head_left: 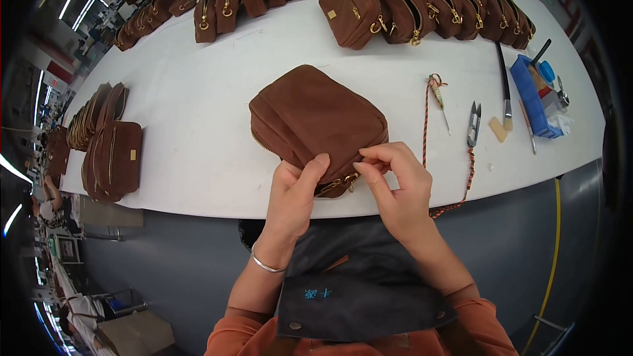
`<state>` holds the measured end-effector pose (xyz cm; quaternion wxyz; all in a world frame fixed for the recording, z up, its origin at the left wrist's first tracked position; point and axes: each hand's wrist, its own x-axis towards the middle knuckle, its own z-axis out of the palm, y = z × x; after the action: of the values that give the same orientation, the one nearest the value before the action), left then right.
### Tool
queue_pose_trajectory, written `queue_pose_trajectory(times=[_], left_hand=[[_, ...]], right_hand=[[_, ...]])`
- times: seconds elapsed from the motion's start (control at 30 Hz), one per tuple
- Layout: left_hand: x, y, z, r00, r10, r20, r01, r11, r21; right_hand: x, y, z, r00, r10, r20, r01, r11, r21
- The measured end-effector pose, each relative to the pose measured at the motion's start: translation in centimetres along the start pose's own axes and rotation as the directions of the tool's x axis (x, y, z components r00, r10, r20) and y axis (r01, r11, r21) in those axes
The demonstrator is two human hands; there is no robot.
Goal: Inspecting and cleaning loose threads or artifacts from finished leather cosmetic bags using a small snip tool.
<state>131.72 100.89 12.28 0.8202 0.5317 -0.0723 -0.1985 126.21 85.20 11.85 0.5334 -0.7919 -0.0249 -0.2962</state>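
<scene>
A brown fabric bag with gold zips lies tilted on the white table, close to its front edge. My left hand grips its near left side, thumb pressed on top and the fingers hidden beneath. At the near right corner, my right hand pinches thumb and forefinger together against the bag's edge. Whatever sits between those fingertips is too small to make out. Just below them shows a gold zip and ring at the bag's near end.
To the right lie an awl, thread snips on a braided cord, a beige block, a black-handled brush and a blue tray of tools. Similar brown bags line the far edge; more bags stand at left.
</scene>
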Motion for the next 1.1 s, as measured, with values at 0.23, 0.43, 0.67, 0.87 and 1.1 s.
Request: queue_pose_trajectory(times=[0.23, 0.43, 0.67, 0.87, 1.1], left_hand=[[-0.1, 0.0, 0.1, 0.999, 0.012, 0.033, -0.012, 1.0, -0.01], [-0.1, 0.0, 0.3, 0.999, 0.019, 0.029, -0.019, 1.0, -0.005], [-0.1, 0.1, 0.5, 0.999, 0.014, 0.038, -0.015, 1.0, 0.006], [0.0, -0.1, 0.4, 0.998, 0.021, 0.065, -0.027, 0.995, 0.099], [1.1, -0.3, 0.0, 0.986, 0.16, 0.051, -0.168, 0.963, 0.211]], right_hand=[[0.1, 0.2, 0.8, 0.996, -0.076, -0.042, 0.079, 0.994, 0.074], [-0.9, 0.0, 0.5, 0.943, 0.311, 0.119, -0.322, 0.763, 0.56], [-1.3, -0.7, 0.8, 0.973, 0.223, 0.062, -0.225, 0.845, 0.486], [-0.9, -0.2, 0.7, 0.97, 0.206, 0.132, -0.245, 0.809, 0.535], [-0.2, -1.0, -1.4, 0.783, 0.376, 0.495, -0.576, 0.139, 0.806]])
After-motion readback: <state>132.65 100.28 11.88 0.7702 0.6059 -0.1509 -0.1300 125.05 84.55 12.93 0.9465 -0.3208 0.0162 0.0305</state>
